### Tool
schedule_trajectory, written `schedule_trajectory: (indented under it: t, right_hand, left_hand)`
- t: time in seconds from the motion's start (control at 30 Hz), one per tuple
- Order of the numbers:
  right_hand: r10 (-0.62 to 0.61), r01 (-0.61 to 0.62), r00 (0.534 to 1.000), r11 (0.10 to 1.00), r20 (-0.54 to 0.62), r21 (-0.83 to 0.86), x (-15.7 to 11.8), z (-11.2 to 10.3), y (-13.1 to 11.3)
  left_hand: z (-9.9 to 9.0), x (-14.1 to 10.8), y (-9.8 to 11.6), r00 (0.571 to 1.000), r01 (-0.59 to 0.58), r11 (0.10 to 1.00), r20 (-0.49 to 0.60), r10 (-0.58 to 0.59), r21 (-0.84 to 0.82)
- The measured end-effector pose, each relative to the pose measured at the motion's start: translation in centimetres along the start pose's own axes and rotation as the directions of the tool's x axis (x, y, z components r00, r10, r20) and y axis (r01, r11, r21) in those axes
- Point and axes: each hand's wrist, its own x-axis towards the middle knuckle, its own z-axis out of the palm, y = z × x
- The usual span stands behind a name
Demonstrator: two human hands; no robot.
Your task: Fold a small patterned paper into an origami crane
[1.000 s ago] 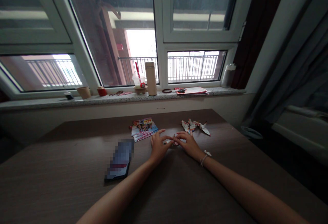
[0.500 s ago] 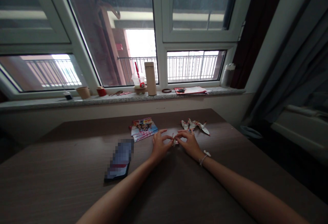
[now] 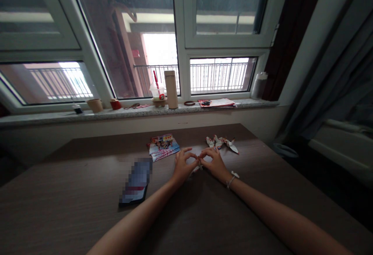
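Thumb and index finger of my left hand (image 3: 183, 166) pinch a small piece of folded paper (image 3: 200, 166) above the table. My right hand (image 3: 214, 163) pinches the same paper from the other side, and the fingertips of both hands meet there. The paper is pale and partly hidden by the fingers. Beyond my right hand lie several folded paper figures (image 3: 232, 146), white with red marks. A stack of colourful printed sheets (image 3: 164, 147) rests on the table behind my left hand.
A phone (image 3: 135, 183) with a blurred screen lies left of my left forearm on the brown table (image 3: 72, 192). Along the windowsill (image 3: 128, 112) stand a beige bottle (image 3: 171, 89), a plastic cup with a red straw (image 3: 157, 91), a paper cup (image 3: 94, 105) and scissors (image 3: 205, 103).
The fingertips have shifted slightly, and the paper between them has turned, with more of it now showing below my left fingers. Both forearms stay nearly in place.
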Motion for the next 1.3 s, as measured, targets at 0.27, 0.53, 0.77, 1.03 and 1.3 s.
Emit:
schedule_trajectory:
  t: [0.27, 0.53, 0.77, 1.03, 1.3]
  right_hand:
    - [-0.009, 0.009, 1.0, 1.0, 0.015, 0.026, 0.0, 0.0, 0.2]
    - [-0.003, 0.003, 1.0, 1.0, 0.021, 0.029, 0.0, -0.1, -0.2]
    - [-0.014, 0.013, 1.0, 0.999, 0.02, 0.036, 0.0, -0.3, -0.3]
    - [-0.026, 0.025, 1.0, 0.997, 0.014, 0.068, 0.2, -0.6, 0.0]
    - [-0.034, 0.031, 0.999, 0.99, 0.021, 0.136, 0.3, -0.7, 0.1]
  left_hand:
    - [-0.3, 0.2, 0.2, 1.0, -0.012, 1.0, 0.015, 0.012, -0.006]
    - [-0.1, -0.1, 0.3, 0.999, -0.029, 1.0, -0.013, 0.029, 0.005]
    - [-0.3, -0.1, 0.4, 0.999, -0.043, 0.999, -0.022, 0.043, 0.004]
    - [-0.8, -0.2, 0.5, 0.996, -0.09, 0.995, -0.017, 0.09, 0.034]
    - [-1.2, 0.2, -0.4, 0.984, -0.177, 0.983, 0.011, 0.177, 0.055]
